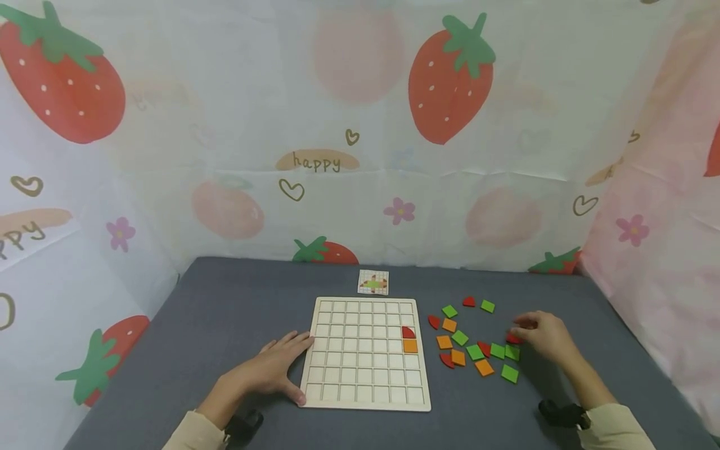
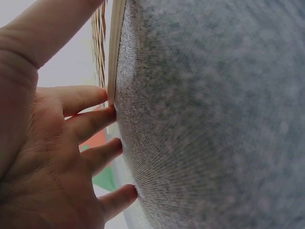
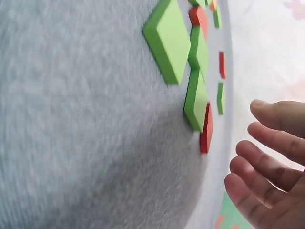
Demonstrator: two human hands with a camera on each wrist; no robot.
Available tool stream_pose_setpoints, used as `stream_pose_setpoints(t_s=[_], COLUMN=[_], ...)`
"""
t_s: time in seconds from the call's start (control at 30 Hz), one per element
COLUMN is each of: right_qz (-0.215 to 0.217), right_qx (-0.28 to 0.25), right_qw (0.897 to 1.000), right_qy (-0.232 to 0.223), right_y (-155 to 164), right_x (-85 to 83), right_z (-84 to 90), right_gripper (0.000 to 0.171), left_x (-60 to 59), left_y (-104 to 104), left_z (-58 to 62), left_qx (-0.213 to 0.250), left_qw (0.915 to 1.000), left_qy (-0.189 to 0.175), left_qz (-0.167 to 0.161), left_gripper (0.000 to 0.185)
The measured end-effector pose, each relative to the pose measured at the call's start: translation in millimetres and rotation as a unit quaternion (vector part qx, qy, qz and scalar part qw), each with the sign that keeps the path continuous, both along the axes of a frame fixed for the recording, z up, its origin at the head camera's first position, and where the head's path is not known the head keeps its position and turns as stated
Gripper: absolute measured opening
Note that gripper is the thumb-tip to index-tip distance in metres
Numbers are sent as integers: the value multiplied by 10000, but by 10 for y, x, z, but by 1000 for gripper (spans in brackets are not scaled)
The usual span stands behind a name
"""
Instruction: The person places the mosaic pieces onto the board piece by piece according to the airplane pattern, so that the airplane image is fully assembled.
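A pale wooden grid board (image 1: 365,405) lies on the table, with a red quarter-round tile (image 1: 408,332) directly above an orange square tile (image 1: 410,346) in its right part. My left hand (image 1: 270,369) rests at the board's left edge, fingers spread, thumb by the near corner; its fingertips (image 2: 110,114) meet the table and the board's side in the left wrist view. To the right, my right hand (image 1: 545,337) hovers over a red tile (image 3: 206,129) beside a green tile (image 3: 195,100). Its fingers are loosely bent, and nothing shows between them in the right wrist view.
Loose green, orange and red tiles (image 1: 475,352) are scattered right of the board. A small pattern card (image 1: 374,282) with a coloured figure lies behind the board. Strawberry-printed cloth (image 1: 360,206) hangs around the grey table (image 1: 225,312).
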State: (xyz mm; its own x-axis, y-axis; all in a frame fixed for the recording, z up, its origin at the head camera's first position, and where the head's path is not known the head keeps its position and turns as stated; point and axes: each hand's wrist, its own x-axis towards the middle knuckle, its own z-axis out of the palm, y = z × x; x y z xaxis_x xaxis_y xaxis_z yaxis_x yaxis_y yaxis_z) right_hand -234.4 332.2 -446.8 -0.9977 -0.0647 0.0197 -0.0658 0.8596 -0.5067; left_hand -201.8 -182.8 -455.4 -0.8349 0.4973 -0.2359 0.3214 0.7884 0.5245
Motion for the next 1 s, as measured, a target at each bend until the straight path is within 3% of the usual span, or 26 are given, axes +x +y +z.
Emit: stream_pose_setpoints(t_s=[0.43,1.0], right_qz=[59,-176], right_qx=[124,490], right_qw=[9997,9986], right_qy=[-205,-131], right_y=[19,-121], right_x=[20,-9], right_z=[-82,-96], right_gripper=[41,22], left_x=[-9,-11], left_y=[-6,-19], left_z=[-23,-56], left_qx=[35,-38], left_qw=[10000,10000], left_qy=[-44,-45], left_qz=[41,79], left_gripper=[109,109])
